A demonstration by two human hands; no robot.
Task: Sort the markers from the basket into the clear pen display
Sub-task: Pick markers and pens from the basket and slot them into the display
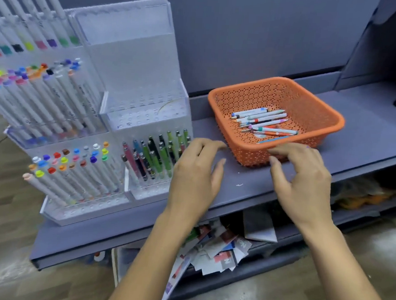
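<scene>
Left hand (195, 173), 6 o'clock: empty, fingers relaxed. Right hand (304, 179), 5 o'clock: empty, loosely curled at basket (310, 110) rim, seemingly poised to reach in. Markers (261, 123) lie inside, 1 o'clock. Clear pen display (136, 113), 10 o'clock.

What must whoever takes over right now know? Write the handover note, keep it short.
Left hand: open, holds nothing, over the shelf between the clear pen display and the orange basket.
Right hand: fingers loosely curled, holds nothing, fingertips at the basket's near rim; contact unclear.
Done: the display's left tiers and lower right tier already hold many markers and pens.
Left: a small pile of markers lies in the basket; each has to go into the display.
</scene>
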